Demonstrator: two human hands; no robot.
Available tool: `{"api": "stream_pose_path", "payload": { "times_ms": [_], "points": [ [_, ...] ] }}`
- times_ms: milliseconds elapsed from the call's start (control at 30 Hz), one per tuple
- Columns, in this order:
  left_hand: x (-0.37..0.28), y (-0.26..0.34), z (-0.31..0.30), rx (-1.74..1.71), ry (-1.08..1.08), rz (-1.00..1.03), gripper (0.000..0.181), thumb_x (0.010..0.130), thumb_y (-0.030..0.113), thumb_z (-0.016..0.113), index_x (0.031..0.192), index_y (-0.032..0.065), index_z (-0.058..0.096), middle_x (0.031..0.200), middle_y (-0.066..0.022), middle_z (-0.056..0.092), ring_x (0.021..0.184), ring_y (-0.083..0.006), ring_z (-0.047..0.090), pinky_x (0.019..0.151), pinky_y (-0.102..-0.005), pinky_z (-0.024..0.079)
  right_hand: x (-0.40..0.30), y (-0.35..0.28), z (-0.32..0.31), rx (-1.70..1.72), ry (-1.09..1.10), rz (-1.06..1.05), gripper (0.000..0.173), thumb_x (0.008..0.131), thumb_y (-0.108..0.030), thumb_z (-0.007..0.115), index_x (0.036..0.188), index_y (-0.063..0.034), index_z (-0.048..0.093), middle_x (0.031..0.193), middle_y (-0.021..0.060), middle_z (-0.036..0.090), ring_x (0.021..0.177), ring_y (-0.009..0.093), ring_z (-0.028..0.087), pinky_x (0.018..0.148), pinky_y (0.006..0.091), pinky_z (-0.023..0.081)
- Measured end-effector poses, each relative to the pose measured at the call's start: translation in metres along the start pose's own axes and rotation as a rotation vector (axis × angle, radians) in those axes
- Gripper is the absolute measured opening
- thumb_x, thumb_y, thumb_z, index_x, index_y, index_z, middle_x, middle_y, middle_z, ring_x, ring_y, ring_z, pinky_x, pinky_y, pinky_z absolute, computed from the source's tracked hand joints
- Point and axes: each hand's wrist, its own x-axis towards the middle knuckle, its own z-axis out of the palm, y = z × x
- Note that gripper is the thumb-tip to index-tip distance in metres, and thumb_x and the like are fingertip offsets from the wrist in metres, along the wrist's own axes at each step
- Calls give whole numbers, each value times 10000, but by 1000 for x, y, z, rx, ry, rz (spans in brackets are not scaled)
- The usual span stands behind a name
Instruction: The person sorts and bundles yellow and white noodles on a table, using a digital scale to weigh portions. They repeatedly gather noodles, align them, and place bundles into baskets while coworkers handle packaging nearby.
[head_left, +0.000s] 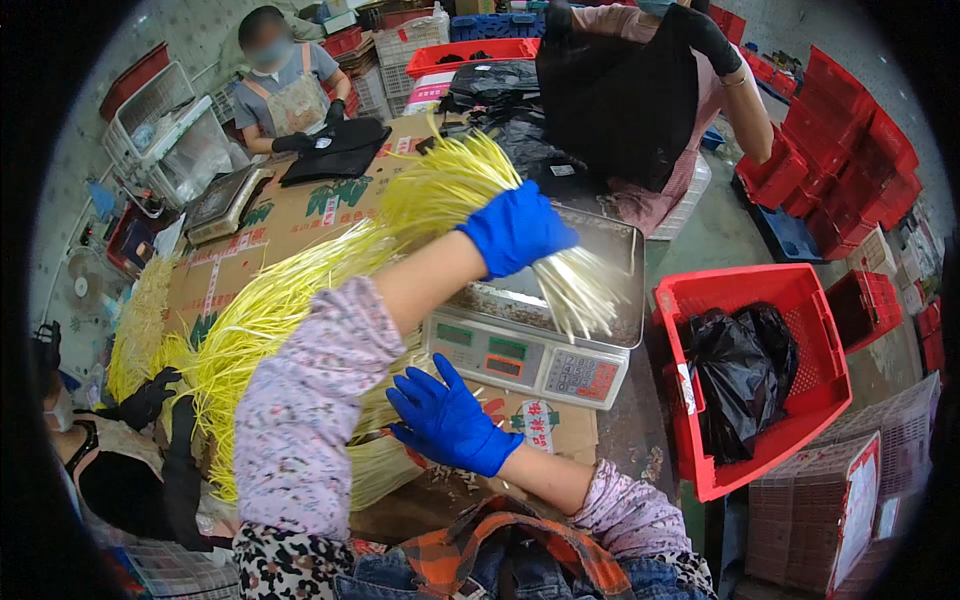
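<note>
My left hand (517, 229), in a blue glove, is closed around a bunch of yellow chives (450, 176). Its pale stem ends point right, over the metal pan (626, 277) of a digital scale (525, 364); whether they touch the pan I cannot tell. In front of the scale, my right hand (450, 420), also blue-gloved, is empty with its fingers spread. A long heap of yellow chives (277, 300) lies left of the scale, partly behind my left sleeve. More chives lie under and beside my right hand, on the cardboard-covered table.
At right, a red plastic crate (817, 360) holds a black plastic bag (742, 375). Across the table one person folds black plastic (337, 146); another holds up a large black bag (615, 97). A person with black gloves (150, 397) stands at left. Red crates (847, 150) are stacked behind.
</note>
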Motion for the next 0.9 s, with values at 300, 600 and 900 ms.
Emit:
{"api": "stream_pose_path", "payload": {
  "times_ms": [300,600,900],
  "points": [
    [26,34,-6,-220,-540,-153,1297,563,551,888,1610,294,166,1528,-185,441,1432,-411,372,1165,-623,219,-14,-9,3,47,-121,9,380,899,-350,636,1169,-86,679,1218,126,644,1244,318,552,1184,617,211],
    [-80,9,-46,-462,47,-330,492,886,285,697,1349,157,587,1142,-161,673,1034,-368,639,898,-476,516,-28,-22,8,89,-82,39,429,891,-315,675,1240,-70,634,1273,133,644,1238,313,586,1172,599,252],
    [-191,16,-63,-400,-98,-610,349,913,314,691,1221,152,667,1111,-115,689,1002,-334,647,876,-434,523,-23,-31,-4,120,-45,13,383,896,-270,661,1211,-55,633,1228,146,654,1198,303,604,1149,608,285]
  ]
}}
